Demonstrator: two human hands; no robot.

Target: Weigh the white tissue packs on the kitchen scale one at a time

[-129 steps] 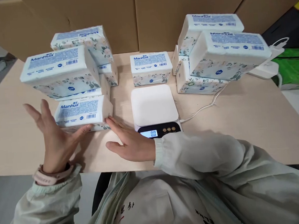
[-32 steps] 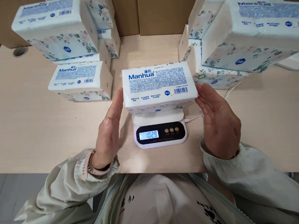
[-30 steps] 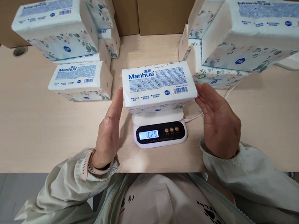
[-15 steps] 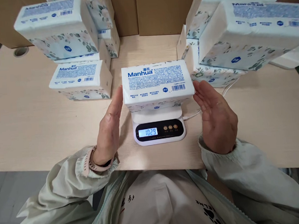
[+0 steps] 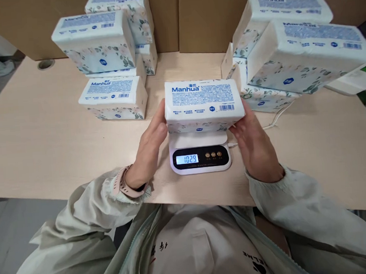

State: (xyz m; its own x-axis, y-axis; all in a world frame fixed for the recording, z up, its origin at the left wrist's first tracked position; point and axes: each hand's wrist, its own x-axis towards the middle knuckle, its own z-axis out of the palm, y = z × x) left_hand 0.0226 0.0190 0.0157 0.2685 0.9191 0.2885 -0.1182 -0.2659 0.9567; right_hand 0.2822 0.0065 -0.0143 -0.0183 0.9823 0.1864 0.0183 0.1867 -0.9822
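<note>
A white Manhua tissue pack [image 5: 204, 101] with blue print lies on a white digital scale [image 5: 200, 160], whose lit display reads 102.9. My left hand [image 5: 149, 150] is at the pack's left end, its fingertips partly hidden behind the edge. At the right end, my right hand [image 5: 255, 142] has its fingers against the pack's side and lower edge. Both hands together hold the pack between them, level above the scale's front panel.
Stacked tissue packs stand at the left [image 5: 100, 55] and at the right [image 5: 306, 55] of the table [image 5: 60, 151]. Cardboard boxes [image 5: 205, 17] rise along the back. A white cable [image 5: 278, 116] runs from the scale to the right. A round hole [image 5: 46, 64] is at the back left.
Both hands have closed in on the pack's ends, the right one moving left onto it. The camera view has shifted a little. The display reading is the same.
</note>
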